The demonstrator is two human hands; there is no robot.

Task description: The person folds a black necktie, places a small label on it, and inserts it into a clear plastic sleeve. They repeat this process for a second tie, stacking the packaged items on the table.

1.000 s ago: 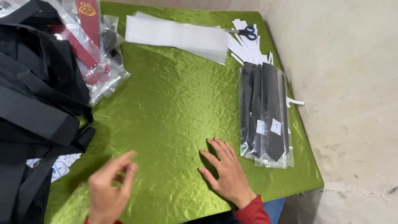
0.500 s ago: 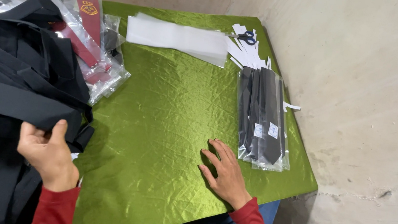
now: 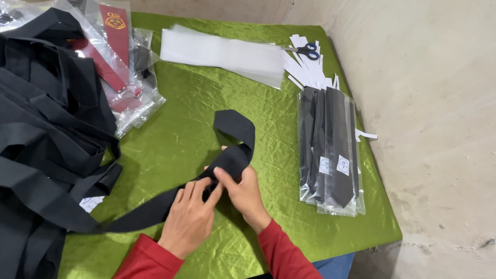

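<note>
A black necktie (image 3: 233, 132) lies looped on the green cloth-covered table (image 3: 180, 125), its narrow end trailing left into the pile of black ties (image 3: 13, 148). My left hand (image 3: 189, 217) and my right hand (image 3: 245, 191) meet at the tie's wide end near the table's front and both grip it. Red sleeves cover both forearms.
Bagged black ties (image 3: 330, 146) lie at the right edge. A stack of clear plastic bags (image 3: 224, 53) sits at the back, with blue-handled scissors (image 3: 304, 51) and white paper strips (image 3: 308, 71) beside it. Bagged red ties (image 3: 113, 57) lie at the back left. A concrete wall rises to the right.
My left hand reached into the black pile, pulled one tie out across the green cloth and joined my right hand, which lifted off the cloth to grip the tie.
</note>
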